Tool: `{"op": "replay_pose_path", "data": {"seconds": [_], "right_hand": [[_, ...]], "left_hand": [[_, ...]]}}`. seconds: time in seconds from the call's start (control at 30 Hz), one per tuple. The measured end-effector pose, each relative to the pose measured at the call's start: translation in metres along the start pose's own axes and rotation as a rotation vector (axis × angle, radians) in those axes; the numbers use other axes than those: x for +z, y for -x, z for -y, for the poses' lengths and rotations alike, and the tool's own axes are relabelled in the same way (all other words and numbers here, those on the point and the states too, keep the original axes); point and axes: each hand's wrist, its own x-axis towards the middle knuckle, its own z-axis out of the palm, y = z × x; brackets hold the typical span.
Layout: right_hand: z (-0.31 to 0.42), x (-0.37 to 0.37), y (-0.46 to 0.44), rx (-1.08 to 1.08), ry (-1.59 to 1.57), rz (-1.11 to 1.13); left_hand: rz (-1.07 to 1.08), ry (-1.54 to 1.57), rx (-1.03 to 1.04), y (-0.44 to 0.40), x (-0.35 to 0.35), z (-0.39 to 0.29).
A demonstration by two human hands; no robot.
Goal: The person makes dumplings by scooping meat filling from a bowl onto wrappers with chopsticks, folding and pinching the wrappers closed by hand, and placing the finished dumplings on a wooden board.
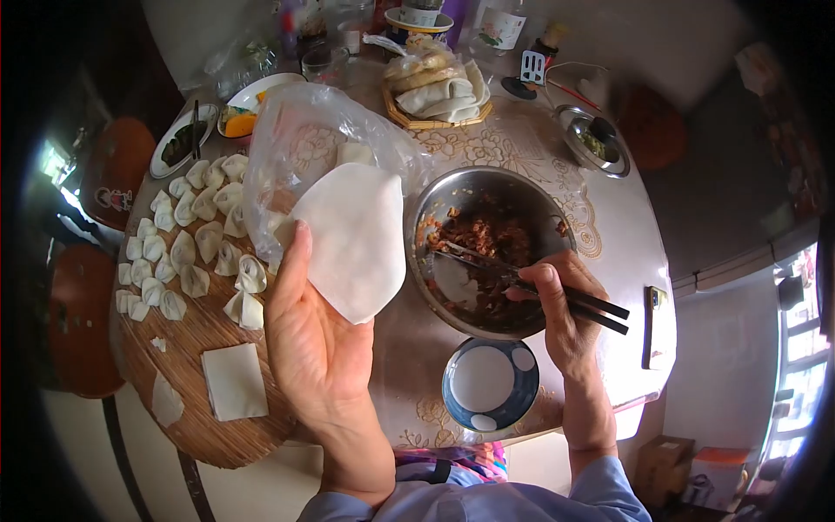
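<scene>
My left hand holds up a thin white dough wrapper, which lies across the fingers with the thumb at its left edge. In my right hand is a pair of dark chopsticks, their tips down in the meat filling. The filling sits in a steel bowl, mostly toward its far side. Rows of folded wontons lie on a round wooden board to the left. Nearer on that board is a stack of square wrappers.
A clear plastic bag stands behind my left hand. A blue-rimmed dish is in front of the bowl. A basket of bagged food and several dishes line the back. A phone lies at the right edge.
</scene>
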Motion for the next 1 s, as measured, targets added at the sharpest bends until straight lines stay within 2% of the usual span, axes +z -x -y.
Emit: {"op": "replay_pose_path", "data": {"seconds": [0.37, 0.5, 0.63, 1.0], "right_hand": [[-0.007, -0.012, 0.0, 0.177, -0.404, -0.186], [-0.012, -0.025, -0.007, 0.174, -0.555, -0.33], [-0.01, -0.04, -0.01, 0.137, -0.632, -0.394], [0.007, -0.072, -0.002, -0.051, -0.64, -0.387]], "left_hand": [[-0.014, -0.119, 0.077, -0.002, 0.001, 0.009], [-0.014, -0.154, 0.074, -0.001, 0.003, 0.014], [0.034, -0.164, 0.04, 0.0, 0.005, 0.019], [0.122, -0.168, -0.142, -0.003, 0.006, 0.047]]}}
